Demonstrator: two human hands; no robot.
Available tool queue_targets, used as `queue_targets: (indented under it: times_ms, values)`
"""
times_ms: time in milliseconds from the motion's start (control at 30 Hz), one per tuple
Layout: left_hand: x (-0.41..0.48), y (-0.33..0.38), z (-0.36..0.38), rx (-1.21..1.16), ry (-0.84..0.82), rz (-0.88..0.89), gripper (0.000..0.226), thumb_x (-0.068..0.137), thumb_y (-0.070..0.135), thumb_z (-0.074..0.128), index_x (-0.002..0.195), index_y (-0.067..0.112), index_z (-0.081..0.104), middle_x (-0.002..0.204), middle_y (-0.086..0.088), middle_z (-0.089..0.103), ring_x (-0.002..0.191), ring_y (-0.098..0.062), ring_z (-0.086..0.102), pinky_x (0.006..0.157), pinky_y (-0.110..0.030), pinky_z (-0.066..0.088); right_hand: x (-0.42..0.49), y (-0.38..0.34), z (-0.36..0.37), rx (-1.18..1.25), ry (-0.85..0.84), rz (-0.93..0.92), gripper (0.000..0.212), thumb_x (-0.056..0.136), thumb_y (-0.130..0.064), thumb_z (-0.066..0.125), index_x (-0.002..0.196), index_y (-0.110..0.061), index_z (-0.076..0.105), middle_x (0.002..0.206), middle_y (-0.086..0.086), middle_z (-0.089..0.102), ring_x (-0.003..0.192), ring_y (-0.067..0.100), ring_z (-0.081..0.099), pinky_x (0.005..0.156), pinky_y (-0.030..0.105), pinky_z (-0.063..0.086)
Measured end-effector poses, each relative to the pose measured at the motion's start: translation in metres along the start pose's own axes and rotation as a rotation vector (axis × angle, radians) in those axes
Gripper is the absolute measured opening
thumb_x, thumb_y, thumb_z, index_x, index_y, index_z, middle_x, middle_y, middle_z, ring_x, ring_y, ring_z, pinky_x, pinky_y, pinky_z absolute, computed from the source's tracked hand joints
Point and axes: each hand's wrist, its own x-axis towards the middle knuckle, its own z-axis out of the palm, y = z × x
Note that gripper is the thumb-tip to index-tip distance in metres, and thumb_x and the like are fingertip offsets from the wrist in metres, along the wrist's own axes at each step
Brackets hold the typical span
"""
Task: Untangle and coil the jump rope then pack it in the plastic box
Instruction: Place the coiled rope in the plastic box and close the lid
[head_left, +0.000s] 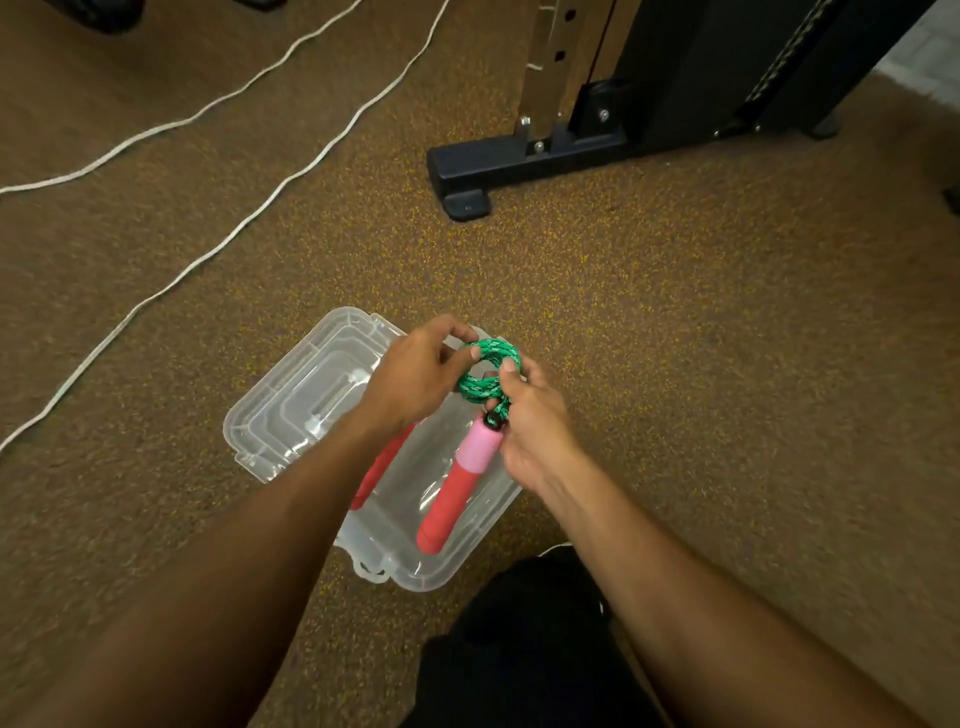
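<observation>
The jump rope's green braided cord (485, 371) is wound into a small tight coil, held above a clear plastic box (467, 551) on the floor. My left hand (415, 374) pinches the coil's left side. My right hand (535, 421) grips its right side and lower end. One red and pink handle (460, 486) hangs from the coil down into the box. A second red handle (382, 465) shows partly under my left forearm. The box's open clear lid (306, 384) lies flat to the left.
The floor is brown speckled rubber. Two white cords (249, 218) run diagonally across it at the left. A black and metal gym machine base (524, 161) stands beyond the box. My dark-clothed knee (519, 639) is at the bottom.
</observation>
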Motion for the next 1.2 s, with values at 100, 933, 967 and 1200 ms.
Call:
queue_targets:
  times_ms: [100,933,967,1200]
  values:
    - [0.001,-0.013,0.016,0.270,-0.003,0.074,0.019,0.096,0.029,0.056,0.114,0.020,0.058,0.079,-0.010,0.072,0.079,-0.035,0.066,0.067,-0.038,0.046,0.014,0.023,-0.001,-0.072,0.078,0.023,0.027,0.106,-0.017,0.043,0.131,-0.013,0.053,0.095,0.006,0.065,0.068,0.012,0.062,0.055,0.027,0.049]
    - [0.011,-0.083,0.077,0.668,-0.261,-0.049,0.042,0.092,0.026,0.059,0.131,0.018,0.045,0.117,-0.014,0.060,0.102,-0.038,0.063,0.071,-0.042,0.048,0.102,0.077,-0.002,-0.439,0.328,0.295,0.024,0.082,0.003,0.060,0.104,-0.001,0.069,0.100,0.014,0.071,0.085,0.031,0.069,0.076,0.046,0.060]
    - [0.007,-0.082,0.077,0.697,-0.269,-0.048,0.047,0.088,0.022,0.063,0.131,0.018,0.043,0.118,-0.013,0.059,0.103,-0.036,0.062,0.068,-0.041,0.046,0.105,0.081,-0.002,-0.453,0.295,0.307,0.029,0.082,-0.002,0.061,0.111,-0.002,0.066,0.105,0.012,0.069,0.091,0.030,0.069,0.082,0.046,0.059]
    - [-0.010,-0.067,0.072,0.875,-0.151,0.058,0.031,0.095,0.024,0.049,0.125,0.016,0.049,0.119,-0.009,0.056,0.107,-0.030,0.055,0.078,-0.039,0.047,0.084,0.079,0.007,-0.946,0.282,0.207,0.079,0.068,-0.020,0.066,0.140,-0.007,0.038,0.143,0.011,0.041,0.119,0.038,0.053,0.090,0.049,0.056]
